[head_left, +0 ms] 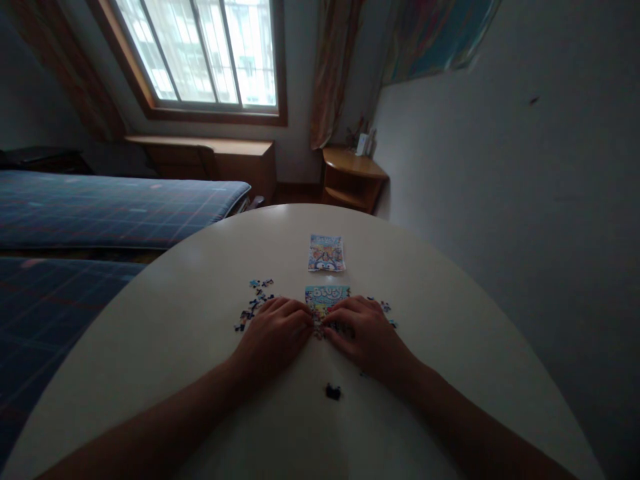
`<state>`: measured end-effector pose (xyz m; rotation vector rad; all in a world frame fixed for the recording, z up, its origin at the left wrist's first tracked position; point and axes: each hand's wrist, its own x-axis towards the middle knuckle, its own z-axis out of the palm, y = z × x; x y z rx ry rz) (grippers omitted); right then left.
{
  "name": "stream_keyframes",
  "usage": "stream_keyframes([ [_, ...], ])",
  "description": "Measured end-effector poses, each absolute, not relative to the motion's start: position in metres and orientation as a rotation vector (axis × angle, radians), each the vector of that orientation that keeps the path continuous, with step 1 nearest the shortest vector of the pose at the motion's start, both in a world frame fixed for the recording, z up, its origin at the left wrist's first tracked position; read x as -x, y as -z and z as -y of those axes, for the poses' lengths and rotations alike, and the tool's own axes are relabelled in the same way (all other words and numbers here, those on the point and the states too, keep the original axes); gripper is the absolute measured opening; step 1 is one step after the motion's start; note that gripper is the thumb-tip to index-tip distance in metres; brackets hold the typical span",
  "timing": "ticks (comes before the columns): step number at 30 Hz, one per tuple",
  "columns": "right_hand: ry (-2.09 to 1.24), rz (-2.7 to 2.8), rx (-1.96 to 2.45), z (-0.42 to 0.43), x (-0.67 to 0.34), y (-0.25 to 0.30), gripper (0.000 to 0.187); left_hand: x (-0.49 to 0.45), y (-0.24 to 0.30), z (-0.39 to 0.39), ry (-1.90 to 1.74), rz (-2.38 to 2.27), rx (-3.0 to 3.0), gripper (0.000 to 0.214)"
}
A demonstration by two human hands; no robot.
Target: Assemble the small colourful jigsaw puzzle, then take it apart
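Observation:
A partly assembled jigsaw puzzle (327, 293) with a bright printed picture lies flat on the round white table, its lower part covered by my fingers. From the left, my left hand (280, 330) has its fingers closed at the puzzle's lower left edge. My right hand (365, 330) reaches in from the other side, thumb and forefinger pinched close together. Between the two sets of fingertips a small puzzle piece (319, 329) shows, touched by both hands. Loose puzzle pieces (255, 303) lie left of my left hand, and more pieces (385, 307) sit beyond my right hand.
Behind the puzzle lies a printed picture sheet or packet (326, 253). A dark puzzle piece (333, 391) rests nearer to me between my forearms. The white table (440, 293) has a curved edge, with a plaid mattress (115, 200) at left and a wall (500, 200) at right.

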<state>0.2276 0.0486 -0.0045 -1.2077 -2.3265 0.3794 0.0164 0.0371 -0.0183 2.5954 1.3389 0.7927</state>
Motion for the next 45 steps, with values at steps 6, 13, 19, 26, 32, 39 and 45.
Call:
stream_keyframes([
  [6, -0.386, 2.318, 1.223, -0.048, -0.225, 0.004, 0.007, -0.015, 0.02, -0.038, -0.759, -1.342, -2.645, 0.005],
  [13, -0.39, 2.314, 1.247, -0.049, -0.224, 0.003, 0.006, -0.017, 0.017, -0.038, -0.785, -1.292, -2.735, 0.005],
  [19, -0.325, 2.332, 1.233, -0.049, -0.222, 0.004, 0.004, -0.018, 0.015, -0.037, -0.794, -1.264, -2.835, 0.006],
  [26, -0.3, 2.342, 1.198, -0.048, -0.22, 0.004, 0.003, -0.017, 0.012, -0.038, -0.79, -1.24, -2.935, 0.007],
  [32, -0.309, 2.344, 1.204, -0.049, -0.222, 0.004, 0.002, -0.016, 0.012, -0.038, -0.772, -1.306, -2.947, 0.012],
  [39, -0.311, 2.328, 1.187, -0.049, -0.228, 0.004, 0.007, -0.009, 0.01, -0.04, -0.799, -1.3, -3.013, 0.016],
  [45, -0.332, 2.357, 1.09, -0.048, -0.228, 0.009, 0.012, -0.004, 0.01, -0.038, -0.677, -1.187, -3.061, 0.01],
])
